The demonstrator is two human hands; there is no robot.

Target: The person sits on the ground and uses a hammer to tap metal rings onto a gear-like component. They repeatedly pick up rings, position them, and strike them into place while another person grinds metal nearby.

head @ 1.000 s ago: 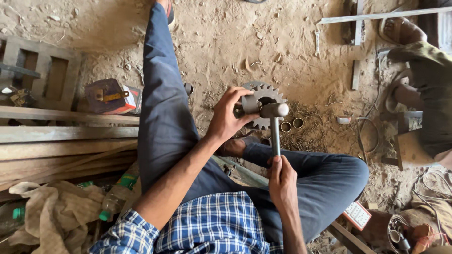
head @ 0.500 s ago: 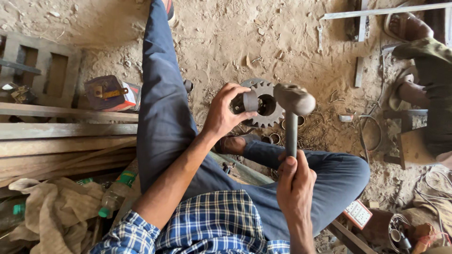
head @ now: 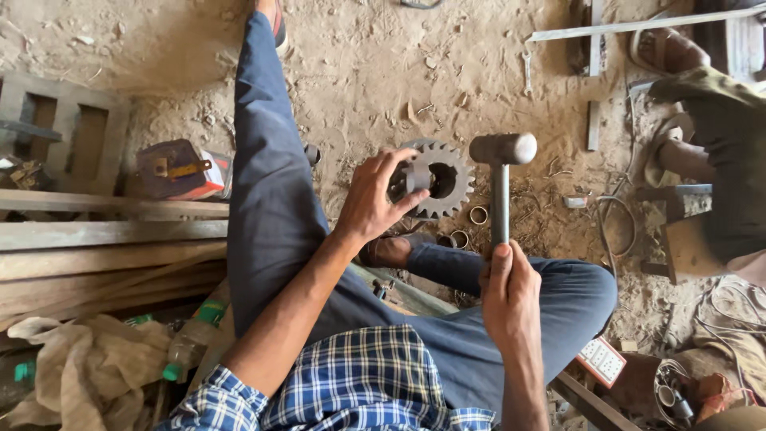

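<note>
A round grey metal gear with teeth [head: 441,179] lies on the sandy floor [head: 383,72]. The left hand [head: 375,199] rests on the gear's left side, fingers closed on a small metal piece. Right of the gear, the right hand [head: 509,297] has a tight grip on a grey metal hammer [head: 501,172], head up.

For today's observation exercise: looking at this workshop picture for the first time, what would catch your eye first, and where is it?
At the centre, the left hand steadies a toothed metal gear on the sandy floor. Just right of it, the right hand holds a steel hammer upright, its head level with the gear. Wooden planks lie at left.
</note>
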